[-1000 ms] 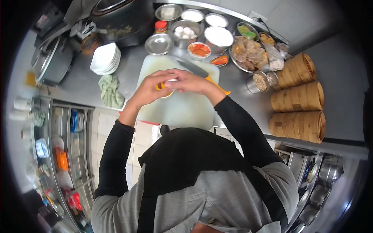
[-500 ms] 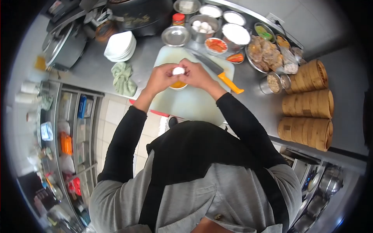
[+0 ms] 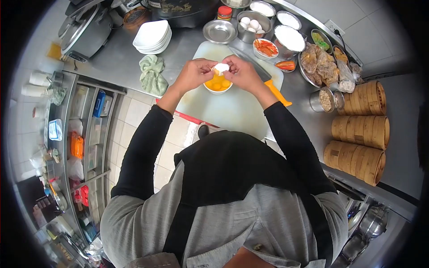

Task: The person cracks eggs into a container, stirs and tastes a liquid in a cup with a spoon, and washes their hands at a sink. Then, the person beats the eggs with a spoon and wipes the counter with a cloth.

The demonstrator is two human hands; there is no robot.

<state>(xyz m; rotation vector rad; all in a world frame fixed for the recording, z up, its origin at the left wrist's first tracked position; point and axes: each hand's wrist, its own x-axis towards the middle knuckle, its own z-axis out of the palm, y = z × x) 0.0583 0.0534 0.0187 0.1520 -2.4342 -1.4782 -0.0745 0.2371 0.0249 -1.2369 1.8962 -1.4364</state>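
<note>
From my distant seat I count two bare hands, one cutting board (image 3: 223, 114), one orange-handled knife (image 3: 273, 89) and one bowl (image 3: 218, 92). One metal pot (image 3: 251, 38) holds at least four whole eggs (image 3: 254, 24), and three stacks of bamboo steamers (image 3: 360, 132) lie at the right. I also count one green cloth (image 3: 153, 73) and one red-lidded jar (image 3: 224, 12).

The left hand (image 3: 197, 73) and right hand (image 3: 243, 75) grasp one egg shell (image 3: 221, 68) between their fingertips, directly over the bowl, which stands on the board. The shell is bright white, its lower edge uneven; fingers hide its sides. Beneath it I see several rounded, glossy orange-yellow yolks (image 3: 216, 84); being partly covered, I cannot count them exactly.
</note>
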